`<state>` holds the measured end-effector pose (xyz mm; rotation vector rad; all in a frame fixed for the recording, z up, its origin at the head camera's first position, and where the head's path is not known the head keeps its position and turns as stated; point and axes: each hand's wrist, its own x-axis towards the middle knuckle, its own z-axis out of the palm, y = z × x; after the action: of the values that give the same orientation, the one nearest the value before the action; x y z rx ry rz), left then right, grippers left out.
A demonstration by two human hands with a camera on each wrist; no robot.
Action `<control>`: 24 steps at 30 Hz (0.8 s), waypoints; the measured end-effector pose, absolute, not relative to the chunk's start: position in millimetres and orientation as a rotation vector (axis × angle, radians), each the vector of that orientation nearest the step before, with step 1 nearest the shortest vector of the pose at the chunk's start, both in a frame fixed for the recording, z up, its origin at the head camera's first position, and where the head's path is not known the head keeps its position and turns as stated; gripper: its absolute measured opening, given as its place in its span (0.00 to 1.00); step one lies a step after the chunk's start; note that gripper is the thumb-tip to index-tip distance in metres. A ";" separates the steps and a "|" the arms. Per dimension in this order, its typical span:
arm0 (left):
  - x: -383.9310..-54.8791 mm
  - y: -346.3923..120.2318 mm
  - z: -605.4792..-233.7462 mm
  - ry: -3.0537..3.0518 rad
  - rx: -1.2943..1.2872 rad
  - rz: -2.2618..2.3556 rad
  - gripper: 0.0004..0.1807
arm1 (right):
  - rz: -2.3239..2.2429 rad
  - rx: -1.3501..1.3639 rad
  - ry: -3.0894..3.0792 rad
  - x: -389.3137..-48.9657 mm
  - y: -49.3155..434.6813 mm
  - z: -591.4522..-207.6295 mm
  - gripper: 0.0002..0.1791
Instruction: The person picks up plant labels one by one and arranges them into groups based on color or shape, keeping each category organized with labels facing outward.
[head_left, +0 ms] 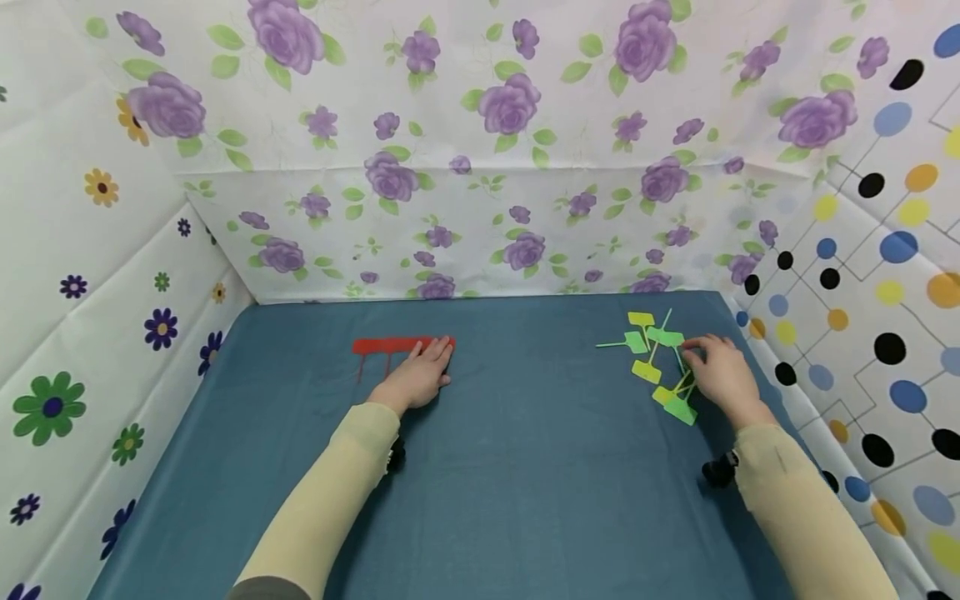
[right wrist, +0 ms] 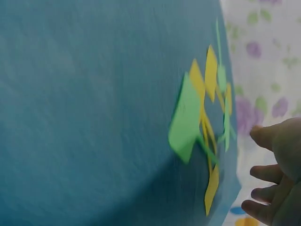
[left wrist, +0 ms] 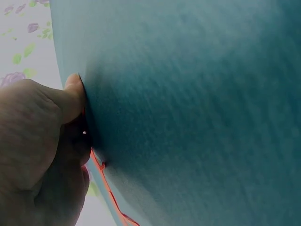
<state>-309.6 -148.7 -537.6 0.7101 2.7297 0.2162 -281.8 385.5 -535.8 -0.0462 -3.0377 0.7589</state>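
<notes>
Red plant labels (head_left: 375, 345) lie side by side on the blue cloth, heads in a row and thin stems toward the person. My left hand (head_left: 417, 375) rests on the right end of this row with fingers stretched out, covering part of it. In the left wrist view, the left thumb is at the cloth and a red edge (left wrist: 109, 188) shows beyond the fingers. A loose cluster of yellow plant labels (head_left: 647, 372) and green plant labels (head_left: 681, 410) lies at the right. Beside it hovers my right hand (head_left: 723, 375), fingers spread and nothing between them in the right wrist view.
The blue cloth (head_left: 510, 467) covers the table. A purple-flowered sheet (head_left: 480, 233) stands at its back edge, a flower-print sheet (head_left: 82, 367) on the left and a dotted sheet (head_left: 855, 333) on the right, close to the right arm.
</notes>
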 end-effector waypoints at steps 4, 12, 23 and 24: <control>-308.6 -150.6 -535.9 2.731 0.699 0.203 0.36 | 0.727 -0.056 -3.168 -301.7 396.2 -537.0 0.28; -309.8 -148.9 -538.9 2.730 0.683 0.198 0.36 | 0.507 -0.059 -3.358 -331.2 396.9 -539.9 0.37; -309.7 -146.1 -539.1 2.743 0.673 0.157 0.35 | 0.473 -0.234 -3.318 -334.1 388.6 -541.6 0.38; -309.6 -145.9 -539.3 2.745 0.677 0.159 0.35 | 0.471 -0.245 -3.313 -333.6 388.1 -541.4 0.37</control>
<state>-309.6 -145.9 -539.3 0.6773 2.7448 0.1592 -333.6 388.1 -541.4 -0.2445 -3.3132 0.4707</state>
